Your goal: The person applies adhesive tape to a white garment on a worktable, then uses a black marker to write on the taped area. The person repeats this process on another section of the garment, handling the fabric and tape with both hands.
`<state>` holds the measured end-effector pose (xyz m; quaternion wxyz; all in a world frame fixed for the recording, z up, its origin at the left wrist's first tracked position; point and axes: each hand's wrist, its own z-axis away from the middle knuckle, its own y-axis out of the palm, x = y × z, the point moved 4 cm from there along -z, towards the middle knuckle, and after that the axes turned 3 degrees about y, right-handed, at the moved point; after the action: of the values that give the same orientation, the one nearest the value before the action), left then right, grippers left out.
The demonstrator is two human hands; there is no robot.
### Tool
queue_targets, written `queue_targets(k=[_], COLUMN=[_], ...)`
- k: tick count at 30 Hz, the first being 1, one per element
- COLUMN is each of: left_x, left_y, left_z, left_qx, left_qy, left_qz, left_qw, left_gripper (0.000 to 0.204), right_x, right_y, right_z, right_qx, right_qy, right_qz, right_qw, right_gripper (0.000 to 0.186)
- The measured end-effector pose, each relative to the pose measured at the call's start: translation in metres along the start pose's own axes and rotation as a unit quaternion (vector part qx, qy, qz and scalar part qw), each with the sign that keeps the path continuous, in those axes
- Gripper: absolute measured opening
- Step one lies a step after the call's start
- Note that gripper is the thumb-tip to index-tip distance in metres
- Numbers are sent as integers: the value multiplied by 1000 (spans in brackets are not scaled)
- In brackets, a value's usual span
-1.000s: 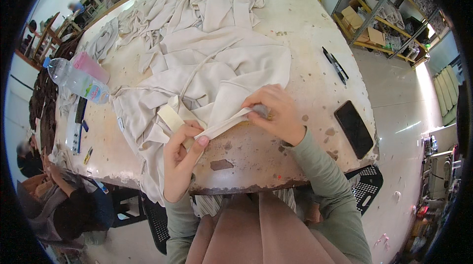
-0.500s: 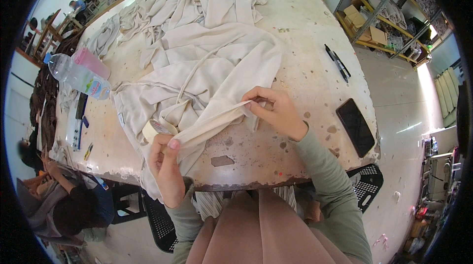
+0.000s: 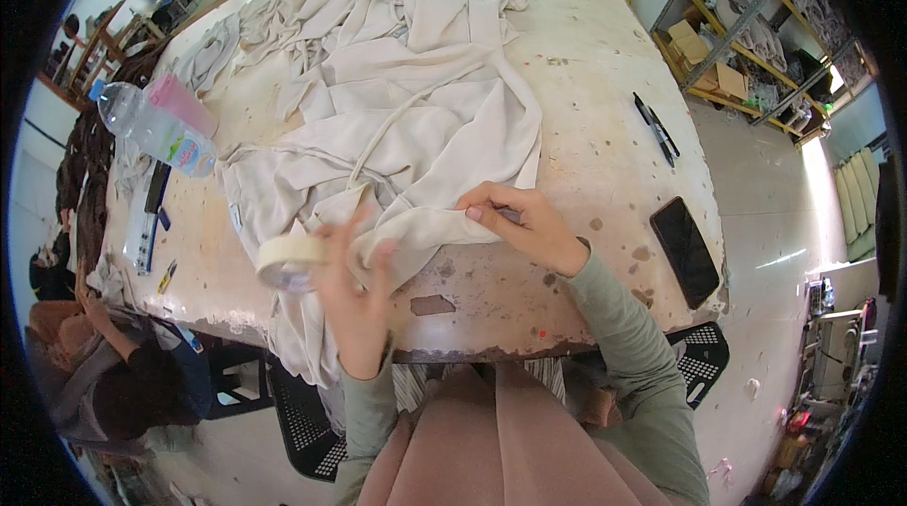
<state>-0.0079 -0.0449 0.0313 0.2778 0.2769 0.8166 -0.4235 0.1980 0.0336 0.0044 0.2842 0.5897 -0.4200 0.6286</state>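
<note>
A large heap of beige cloth (image 3: pixel 444 142) lies on the table in loose folds. My right hand (image 3: pixel 524 221) pinches its near edge between thumb and fingers. Blurred by motion, my left hand (image 3: pixel 357 303) is over the cloth's near part with thumb and fingers apart. A roll of cream tape (image 3: pixel 291 262) is right beside the left fingers. Whether they touch or carry it, I cannot tell. Some of the cloth (image 3: pixel 304 341) hangs over the table's front edge.
A phone (image 3: pixel 685 253) and black pens (image 3: pixel 655 128) lie to the right. Left stand a water bottle (image 3: pixel 156 128) and a pink container (image 3: pixel 182 104), near a cutter knife (image 3: pixel 167 276). A co-worker (image 3: pixel 132 378) sits at lower left. Shelves (image 3: pixel 746 34) stand at far right.
My left hand has let go of the cloth edge and spread its fingers. The tape roll has shifted left and nearer. The strip between my hands has gone slack; my right hand keeps its pinch.
</note>
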Motion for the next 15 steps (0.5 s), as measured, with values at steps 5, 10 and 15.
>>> queue_targets(k=[5,10,15], left_x=[-22,-9,-1], left_y=[32,27,19], left_z=[-8,0,3], left_qx=[178,141,126], left_qy=[30,-198,-248], left_qz=[121,366,359], left_qw=[976,898,891], left_gripper=[20,14,13], right_x=[10,9,8], right_y=[6,-2,-10], right_z=[2,2,0], right_qx=[71,30,-18], right_qy=[-35,-24,-38], right_qz=[-59,-74,-137], right_qw=[995,997,990], right_gripper=[22,30,28])
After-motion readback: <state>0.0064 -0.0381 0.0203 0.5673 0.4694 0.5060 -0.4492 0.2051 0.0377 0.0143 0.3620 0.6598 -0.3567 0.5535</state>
